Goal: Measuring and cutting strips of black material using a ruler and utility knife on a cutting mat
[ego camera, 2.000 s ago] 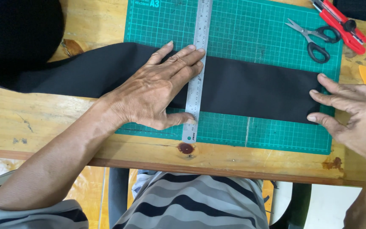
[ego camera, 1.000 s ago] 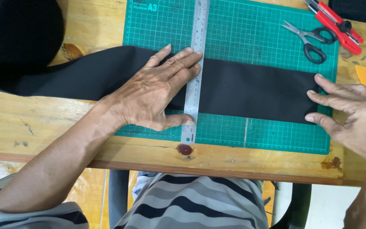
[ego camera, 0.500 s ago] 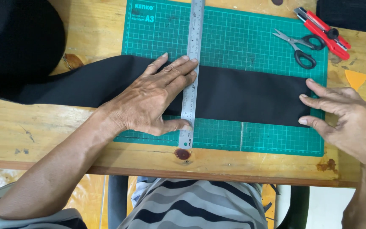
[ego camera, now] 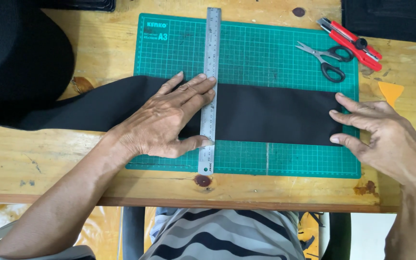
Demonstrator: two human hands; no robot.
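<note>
Head view, looking straight down on my wooden table [ego camera: 34, 159], the biggest thing in sight, with my striped shirt [ego camera: 222, 238] showing below its near edge. On the table lies the green cutting mat [ego camera: 266, 53], squared to the edge so its grid gives me straight lines to work from. Across the mat runs the long black fabric strip [ego camera: 270, 113] — its right end stops near the mat's right border, its left part trails off the mat toward a dark bundle [ego camera: 15, 53] at the table's far left.

My left hand [ego camera: 167, 120] lies flat and spread, palm down, on the fabric, with fingertips and thumb pressed against the left side of the steel ruler [ego camera: 210, 86]. That pins ruler and cloth at once, as I judge it, so neither slips. The ruler stands square across the strip, following a grid line from the mat's far edge to its near edge.

My right hand [ego camera: 381, 135] is open too, holding nothing; 3 fingertips rest on the strip's right end, keeping it taut and flat.

Smaller things wait at the far right, apart from both hands: 1 pair of scissors [ego camera: 328, 60] on the mat's corner, a red utility knife [ego camera: 350, 43] just beside them, and a small orange triangular chalk [ego camera: 391, 91] on bare wood.
</note>
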